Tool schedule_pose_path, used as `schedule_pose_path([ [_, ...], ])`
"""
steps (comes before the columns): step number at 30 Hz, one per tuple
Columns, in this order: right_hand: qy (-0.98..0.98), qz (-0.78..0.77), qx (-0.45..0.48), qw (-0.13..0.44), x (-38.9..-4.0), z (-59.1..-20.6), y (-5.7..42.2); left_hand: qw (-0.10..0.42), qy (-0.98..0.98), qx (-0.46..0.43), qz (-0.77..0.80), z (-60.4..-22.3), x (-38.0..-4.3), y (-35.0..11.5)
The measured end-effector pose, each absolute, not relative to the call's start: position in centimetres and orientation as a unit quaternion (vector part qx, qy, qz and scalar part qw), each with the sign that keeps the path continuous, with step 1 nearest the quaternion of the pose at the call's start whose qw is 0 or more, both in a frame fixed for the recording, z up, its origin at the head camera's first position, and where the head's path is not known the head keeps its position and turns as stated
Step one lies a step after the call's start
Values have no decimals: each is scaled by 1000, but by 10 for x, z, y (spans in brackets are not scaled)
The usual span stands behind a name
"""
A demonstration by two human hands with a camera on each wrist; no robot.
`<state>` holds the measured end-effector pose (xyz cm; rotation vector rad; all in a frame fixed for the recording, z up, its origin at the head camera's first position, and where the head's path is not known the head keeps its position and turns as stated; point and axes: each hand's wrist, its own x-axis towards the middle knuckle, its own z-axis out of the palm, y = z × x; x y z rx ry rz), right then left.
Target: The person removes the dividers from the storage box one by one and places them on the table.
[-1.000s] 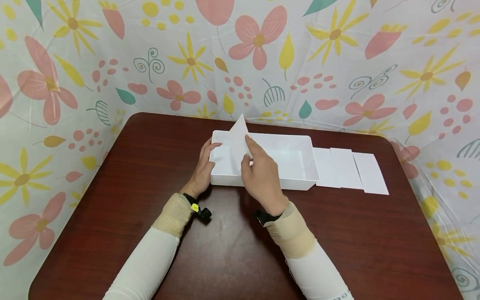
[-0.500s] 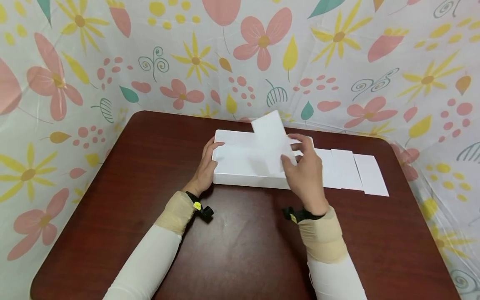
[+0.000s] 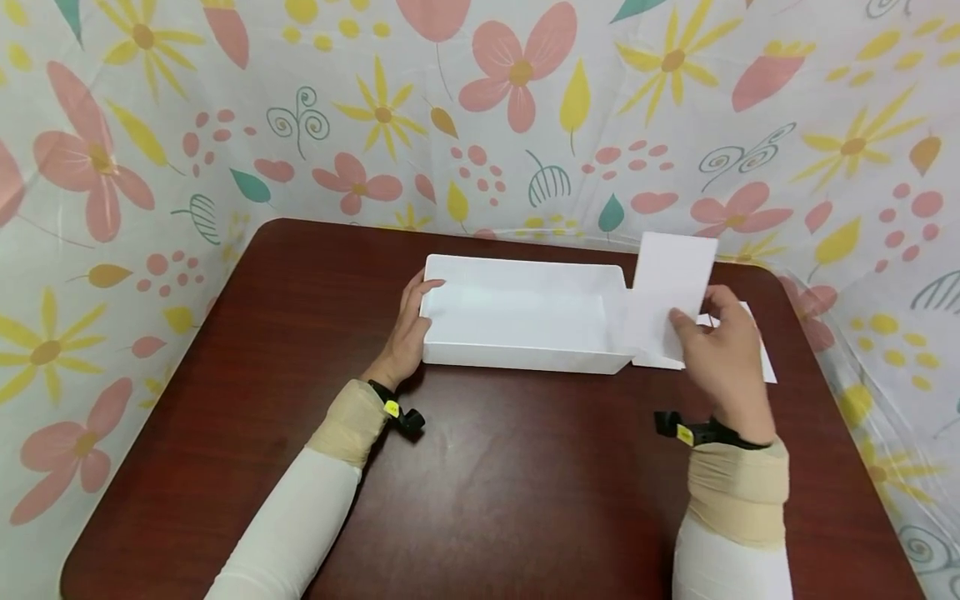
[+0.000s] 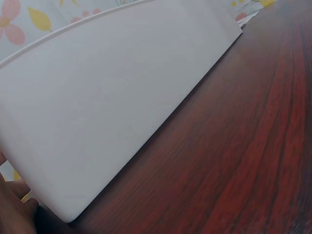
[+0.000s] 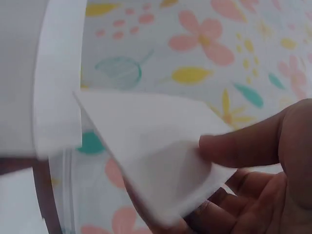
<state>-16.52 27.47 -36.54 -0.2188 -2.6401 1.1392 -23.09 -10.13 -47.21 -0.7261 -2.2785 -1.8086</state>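
Observation:
A shallow white rectangular tray (image 3: 517,357) stands on the table, its inside showing only bare white floor and walls. My left hand (image 3: 405,337) grips its left end, a finger bent over the rim; the left wrist view has the tray's long outer wall (image 4: 107,97) filling most of it. To the right of the tray, my right hand (image 3: 723,350) pinches a blank white card (image 3: 671,275) near its lower right edge, thumb on the near face and fingers behind. In the right wrist view the card (image 5: 156,126) is tilted and slightly blurred.
More white cards (image 3: 657,362) lie on the table just right of the tray, partly covered by the raised card and my right hand. The dark brown table (image 3: 480,467) ends at a flower-printed curtain (image 3: 480,100) behind and at both sides.
My right hand has lifted the card out of the tray and carried it right, over the cards on the table. The left hand has stayed at the tray's left end.

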Motion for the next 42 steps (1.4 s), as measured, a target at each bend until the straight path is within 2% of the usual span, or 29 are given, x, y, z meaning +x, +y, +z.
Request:
schedule_pose_path([
  [5, -903, 403, -109, 105, -156, -363, 310, 75, -755, -243, -604, -469, -230, -100],
  [11, -924, 367, -101, 45, -143, -364, 363, 73, -752, -246, -607, -469, -232, -99],
  [21, -939, 314, -138, -34, -129, -386, 429, 70, -753, -247, -606, -471, -233, -98],
  [24, -938, 322, -108, -71, -129, -394, 439, 70, -754, -243, -606, -470, -232, -99],
  [29, -883, 441, -60, -152, -128, -411, 448, 69, -753, -243, -608, -471, -232, -99],
  [32, -879, 436, -52, -184, -130, -417, 447, 70, -750, -245, -610, -474, -234, -100],
  [38, -923, 325, -44, -200, -139, -418, 440, 75, -755, -242, -605, -507, -252, -105],
  [42, -939, 286, -51, -186, -144, -421, 438, 75, -760, -236, -601, -511, -253, -105],
])
